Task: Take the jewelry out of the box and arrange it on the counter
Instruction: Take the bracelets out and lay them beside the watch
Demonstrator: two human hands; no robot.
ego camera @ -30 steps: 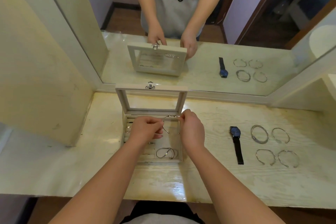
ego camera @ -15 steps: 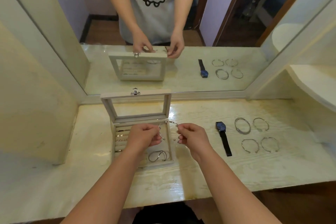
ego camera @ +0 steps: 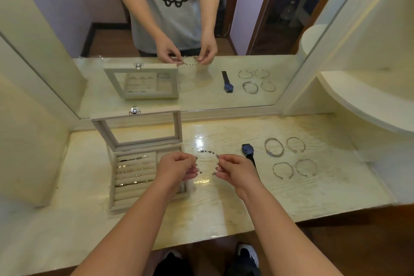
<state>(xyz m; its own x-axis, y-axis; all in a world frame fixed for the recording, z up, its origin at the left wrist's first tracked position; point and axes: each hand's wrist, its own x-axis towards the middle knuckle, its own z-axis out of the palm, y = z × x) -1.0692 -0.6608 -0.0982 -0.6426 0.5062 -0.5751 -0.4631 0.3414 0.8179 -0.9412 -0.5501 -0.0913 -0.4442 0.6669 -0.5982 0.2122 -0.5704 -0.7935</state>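
**Holding a thin open bangle between box and watch**

Pinched on either side of the bangle [ego camera: 207, 152]: left hand [ego camera: 177, 167] and right hand [ego camera: 237, 169], both curled onto the wire. Held just right of the open box [ego camera: 111, 186] and left of the watch [ego camera: 247, 149], seemingly lifted off the worktop [ego camera: 224, 208].

Looks light, thin and springy rather than rigid. Probably easy to bend if pulled apart, and smooth enough to slip. Best kept by the side curves, not the ball tips.

Lying roughly flat, gap and both ball ends toward the body, closed curve toward the mirror. Widest span running left to right, hand to hand.
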